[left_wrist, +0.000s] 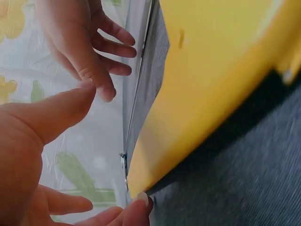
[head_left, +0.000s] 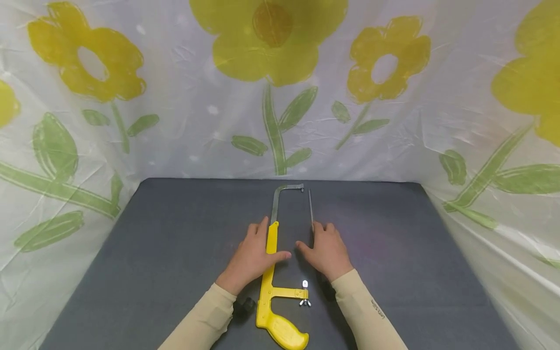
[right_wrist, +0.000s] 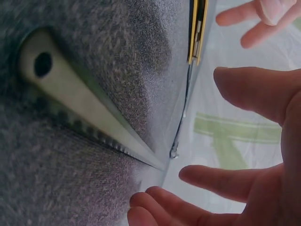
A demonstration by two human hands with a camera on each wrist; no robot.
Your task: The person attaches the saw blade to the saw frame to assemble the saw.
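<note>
A yellow hacksaw frame [head_left: 265, 284] lies lengthwise on the dark tabletop, its handle [head_left: 286, 332] nearest me and its bent silver front arm [head_left: 275, 204] at the far end. My left hand [head_left: 251, 257] is at the frame's middle, fingers along its left side and thumb stretched across above it. To the right of the frame lies a loose hacksaw blade [right_wrist: 89, 99], with a round hole in its near end and teeth along one edge. Over the blade hovers my right hand [head_left: 327, 250], thumb and fingers spread with nothing between them. In the head view this hand hides the blade's near part.
A wing nut [head_left: 305, 302] sits on the frame's lower crossbar. The grey-black table [head_left: 385, 272] is bordered at the back and sides by a white sheet [head_left: 175, 121] printed with yellow flowers.
</note>
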